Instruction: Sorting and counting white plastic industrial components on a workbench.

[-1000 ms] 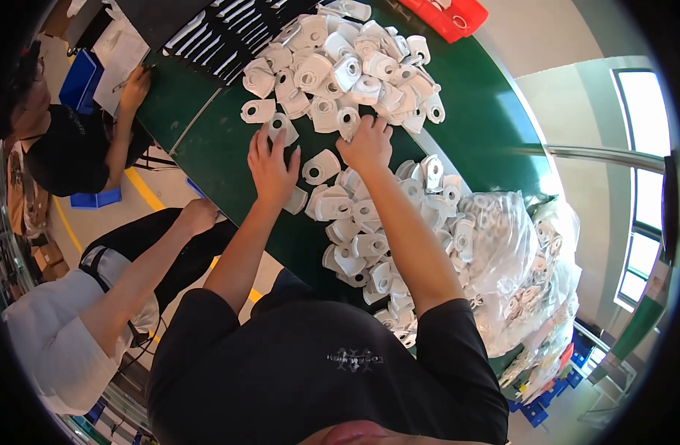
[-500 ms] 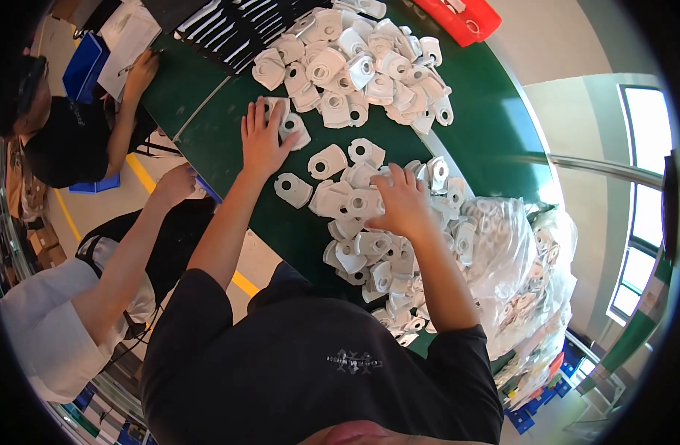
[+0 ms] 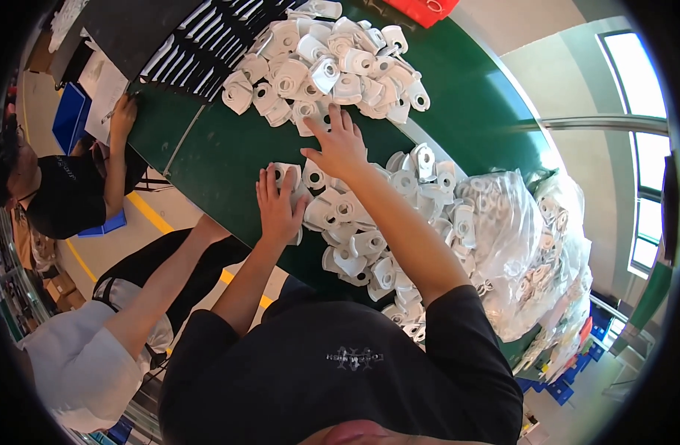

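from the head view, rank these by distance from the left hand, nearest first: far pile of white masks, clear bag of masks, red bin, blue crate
From the left hand:
1. Far pile of white masks, just beyond it up the green belt.
2. Clear bag of masks, off to the right.
3. Blue crate, far left on the floor, close to the bag's distance, hard to call.
4. Red bin, top edge.

white masks (image 3: 332,74): soft cloth, matt
surface (image 3: 221,163): smooth green, a little shiny
bag (image 3: 518,245): thin clear plastic, shiny, crinkled
red bin (image 3: 429,7): hard plastic
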The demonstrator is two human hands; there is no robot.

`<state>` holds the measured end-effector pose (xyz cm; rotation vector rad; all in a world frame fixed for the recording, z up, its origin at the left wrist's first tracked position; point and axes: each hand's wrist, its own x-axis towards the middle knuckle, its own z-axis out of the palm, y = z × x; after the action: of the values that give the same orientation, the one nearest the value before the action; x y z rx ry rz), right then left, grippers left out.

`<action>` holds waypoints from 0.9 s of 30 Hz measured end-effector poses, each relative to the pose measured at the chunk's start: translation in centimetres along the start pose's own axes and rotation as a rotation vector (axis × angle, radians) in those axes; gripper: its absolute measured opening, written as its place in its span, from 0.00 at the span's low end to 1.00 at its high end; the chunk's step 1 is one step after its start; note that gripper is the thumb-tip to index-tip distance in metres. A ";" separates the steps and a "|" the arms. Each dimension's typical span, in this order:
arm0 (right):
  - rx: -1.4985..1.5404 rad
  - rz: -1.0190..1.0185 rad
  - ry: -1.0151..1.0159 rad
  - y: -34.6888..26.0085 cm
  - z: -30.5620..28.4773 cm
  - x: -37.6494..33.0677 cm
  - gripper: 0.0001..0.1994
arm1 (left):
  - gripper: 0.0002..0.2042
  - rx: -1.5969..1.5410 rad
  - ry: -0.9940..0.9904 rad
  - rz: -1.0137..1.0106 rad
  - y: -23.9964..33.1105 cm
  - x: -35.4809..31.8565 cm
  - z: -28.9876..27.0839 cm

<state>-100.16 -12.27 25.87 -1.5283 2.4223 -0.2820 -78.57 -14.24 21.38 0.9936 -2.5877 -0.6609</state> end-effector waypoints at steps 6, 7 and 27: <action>0.072 -0.107 -0.025 1.8 0.9 -0.7 0.32 | 0.32 -0.211 -0.006 0.022 0.0 0.4 -0.1; 0.085 -0.107 -0.035 2.3 0.7 -1.3 0.32 | 0.31 -0.193 0.016 0.009 -0.2 0.7 -0.2; 0.134 -0.157 0.112 3.5 -1.9 -2.0 0.25 | 0.36 -0.008 0.057 0.015 -0.5 -4.7 0.5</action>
<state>-102.91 -8.95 26.91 -1.6854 2.3144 -0.5630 -75.15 -11.21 20.25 0.9754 -2.5386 -0.6295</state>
